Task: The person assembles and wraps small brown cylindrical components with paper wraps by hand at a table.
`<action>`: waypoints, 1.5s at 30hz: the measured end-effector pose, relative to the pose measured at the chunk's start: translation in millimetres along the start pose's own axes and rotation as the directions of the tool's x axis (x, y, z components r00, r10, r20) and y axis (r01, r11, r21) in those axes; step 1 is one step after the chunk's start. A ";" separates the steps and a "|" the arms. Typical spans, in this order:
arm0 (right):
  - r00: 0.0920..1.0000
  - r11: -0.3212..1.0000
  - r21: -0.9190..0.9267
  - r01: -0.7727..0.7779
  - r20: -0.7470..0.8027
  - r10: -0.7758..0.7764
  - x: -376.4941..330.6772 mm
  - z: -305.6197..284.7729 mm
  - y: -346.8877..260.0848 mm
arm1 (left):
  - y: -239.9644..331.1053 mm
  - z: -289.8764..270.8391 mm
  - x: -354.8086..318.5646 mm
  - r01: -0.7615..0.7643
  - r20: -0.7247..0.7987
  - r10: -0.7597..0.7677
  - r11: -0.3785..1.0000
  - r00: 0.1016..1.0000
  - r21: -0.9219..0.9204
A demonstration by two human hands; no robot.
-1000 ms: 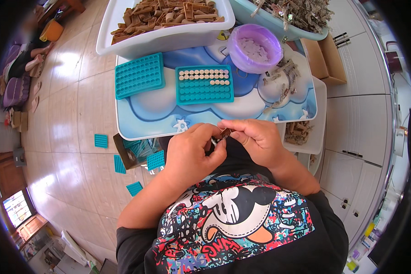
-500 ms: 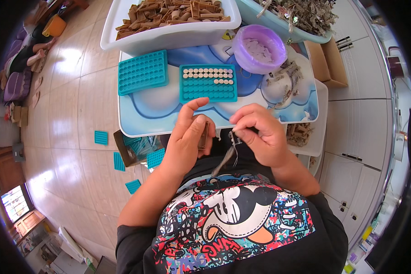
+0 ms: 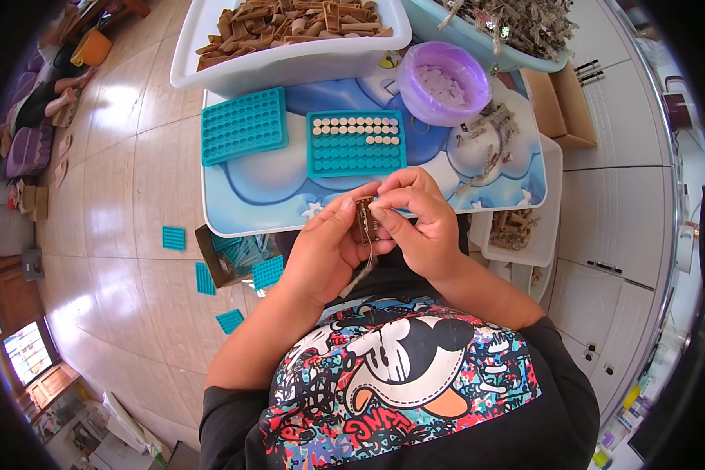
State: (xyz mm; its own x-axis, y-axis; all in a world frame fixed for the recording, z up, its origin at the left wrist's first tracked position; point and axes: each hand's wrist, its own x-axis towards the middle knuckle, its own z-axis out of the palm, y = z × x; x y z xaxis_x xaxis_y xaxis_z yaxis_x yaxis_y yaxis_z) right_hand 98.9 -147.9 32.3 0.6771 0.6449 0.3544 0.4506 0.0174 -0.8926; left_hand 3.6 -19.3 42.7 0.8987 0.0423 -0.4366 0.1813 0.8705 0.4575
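Brown curved piece (image 3: 361, 227) sits mid-frame, gripped in the left hand (image 3: 321, 247); the right hand (image 3: 424, 229) pinches at its upper end, on what I cannot tell, apparently arranging the thin strand (image 3: 362, 274) dangling below. Next move likely calls for steady left support.

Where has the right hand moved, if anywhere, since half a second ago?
Yes: the right hand has moved left and slightly nearer the partly filled teal tray.

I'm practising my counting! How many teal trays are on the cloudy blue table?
2 that I can see: the left tray, without discs, and the middle tray, partly filled with white discs. The left one looks thick, so more may be hidden under it.
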 end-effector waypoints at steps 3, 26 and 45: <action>1.000 1.000 -0.025 0.003 -0.015 -0.003 1.9 2.6 0.5 | 0.7 0.4 0.2 0.026 0.000 -0.026 1.000 1.000 0.015; 0.993 0.974 -0.195 0.114 0.053 -0.106 5.0 -2.1 -1.7 | -2.7 -5.7 -3.2 -0.140 -0.107 0.162 0.973 0.981 0.184; 0.993 0.999 -0.022 -0.047 0.107 0.049 -14.2 13.9 0.8 | 1.3 -3.7 -4.4 -0.276 -0.225 0.348 0.914 0.910 0.296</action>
State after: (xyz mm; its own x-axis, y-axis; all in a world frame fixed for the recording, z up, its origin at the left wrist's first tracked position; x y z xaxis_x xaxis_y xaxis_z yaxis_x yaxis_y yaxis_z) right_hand 81.6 -146.5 22.6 0.6325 0.7228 0.2782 0.4307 -0.0297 -0.9020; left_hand -1.6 -16.5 42.4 0.7913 0.4513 -0.4125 0.0357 0.6394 0.7680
